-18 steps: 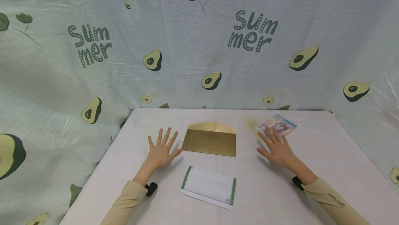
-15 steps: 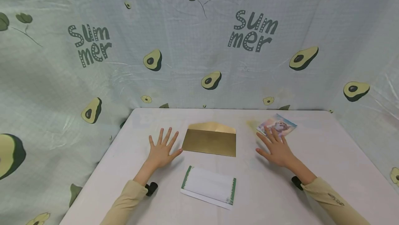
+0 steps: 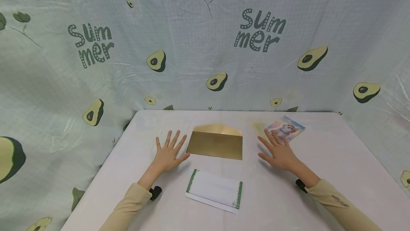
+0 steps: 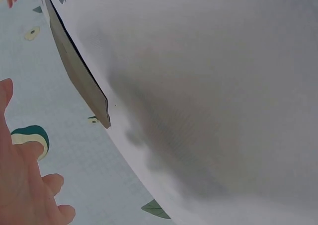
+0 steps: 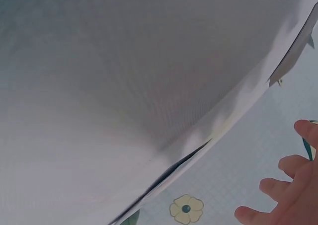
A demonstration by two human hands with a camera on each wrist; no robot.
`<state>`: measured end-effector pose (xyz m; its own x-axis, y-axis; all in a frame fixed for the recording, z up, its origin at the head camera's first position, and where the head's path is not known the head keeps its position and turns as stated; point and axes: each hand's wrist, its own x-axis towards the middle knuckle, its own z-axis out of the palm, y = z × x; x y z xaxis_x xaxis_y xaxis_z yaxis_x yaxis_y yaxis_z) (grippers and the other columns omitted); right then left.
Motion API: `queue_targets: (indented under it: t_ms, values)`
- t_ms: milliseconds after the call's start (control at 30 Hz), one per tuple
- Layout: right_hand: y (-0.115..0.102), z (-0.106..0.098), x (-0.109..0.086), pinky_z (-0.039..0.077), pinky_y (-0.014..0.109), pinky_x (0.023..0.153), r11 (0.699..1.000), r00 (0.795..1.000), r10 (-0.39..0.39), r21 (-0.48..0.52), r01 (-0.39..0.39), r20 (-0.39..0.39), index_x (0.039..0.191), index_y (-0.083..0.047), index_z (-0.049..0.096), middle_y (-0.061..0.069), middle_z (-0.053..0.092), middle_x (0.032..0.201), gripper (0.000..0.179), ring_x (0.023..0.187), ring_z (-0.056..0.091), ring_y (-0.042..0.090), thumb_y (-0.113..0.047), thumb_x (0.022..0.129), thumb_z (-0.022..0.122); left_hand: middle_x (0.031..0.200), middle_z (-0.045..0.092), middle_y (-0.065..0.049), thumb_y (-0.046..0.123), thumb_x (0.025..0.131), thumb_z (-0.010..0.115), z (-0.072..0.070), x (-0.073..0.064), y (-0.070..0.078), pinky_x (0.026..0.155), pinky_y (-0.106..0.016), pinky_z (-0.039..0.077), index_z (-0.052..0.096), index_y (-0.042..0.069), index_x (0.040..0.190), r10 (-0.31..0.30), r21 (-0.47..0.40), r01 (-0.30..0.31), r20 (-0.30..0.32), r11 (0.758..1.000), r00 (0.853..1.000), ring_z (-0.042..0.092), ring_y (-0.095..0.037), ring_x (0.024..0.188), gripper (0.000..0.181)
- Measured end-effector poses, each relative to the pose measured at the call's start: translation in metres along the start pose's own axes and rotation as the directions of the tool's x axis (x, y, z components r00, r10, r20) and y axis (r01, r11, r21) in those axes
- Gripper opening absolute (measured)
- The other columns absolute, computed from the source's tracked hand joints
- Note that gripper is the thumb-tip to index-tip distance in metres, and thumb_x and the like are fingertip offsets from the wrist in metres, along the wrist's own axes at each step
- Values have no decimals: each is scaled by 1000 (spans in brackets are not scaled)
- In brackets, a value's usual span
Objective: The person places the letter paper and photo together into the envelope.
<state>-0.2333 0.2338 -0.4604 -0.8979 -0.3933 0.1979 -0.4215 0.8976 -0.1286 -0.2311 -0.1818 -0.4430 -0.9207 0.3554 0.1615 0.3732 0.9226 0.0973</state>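
Observation:
Fingers spread, my left hand (image 3: 166, 157) hovers above the table just left of a gold envelope (image 3: 214, 145), whose flap lies unfolded toward the back. My right hand (image 3: 279, 153) is spread too, held over the table on the right. In the head view its fingertips overlap the near edge of a picture card (image 3: 286, 127) showing a cat-like animal in pastel colours. The right wrist view shows a gap between that hand and the tabletop. Between the forearms lies a white sheet with green side borders (image 3: 215, 189), perhaps folded. Neither hand holds anything.
The white table (image 3: 153, 120) meets a hanging pale cloth (image 3: 179, 28) printed with avocados and lettering at its back edge. A black wrist camera (image 3: 156, 193) sits under the left wrist, another camera (image 3: 301, 185) under the right.
Both hands have shifted slightly inward, the left to the right and the right to the left. The view has tilted a little. Envelope, sheet and card stay where they were.

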Motion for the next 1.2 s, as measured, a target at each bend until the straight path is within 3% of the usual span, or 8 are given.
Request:
queue_targets:
  t_ms: [300,600,733,967,1200]
  values:
    - [-6,2,3,17,66,95,999,999,-41,6,41,-17,137,-17,35,11,17,149,64,134,18,39,-50,85,50,150,15,-8,55,84,46,0,4,3,96,-70,-1,21,24,143,46,40,-46,2,998,999,2,-34,138,70]
    - [-17,4,10,21,64,97,996,996,-87,-22,86,-25,135,-15,40,15,24,146,63,132,24,38,-48,83,54,147,23,-12,53,85,47,0,9,10,97,-69,7,28,21,141,114,51,-113,-16,992,993,16,-33,136,66]
    - [-21,6,13,16,63,100,996,996,-84,-20,84,1,135,-16,39,15,25,146,63,133,22,37,-49,84,52,147,24,-11,53,86,45,1,12,11,99,-68,7,28,21,141,143,63,-143,0,988,990,18,-32,137,65]
    - [-24,9,18,17,61,101,995,995,-98,-32,98,4,135,-15,40,14,27,145,64,133,23,36,-50,83,53,145,30,-11,52,87,43,2,18,11,101,-64,10,32,19,139,202,68,-204,34,977,979,22,-31,136,63]
    - [-26,12,27,21,61,99,988,990,-142,-64,141,3,134,-13,41,15,32,143,65,131,28,36,-49,82,54,140,38,-12,48,86,49,2,26,9,101,-63,15,40,15,135,214,58,-215,22,975,977,27,-32,133,60]
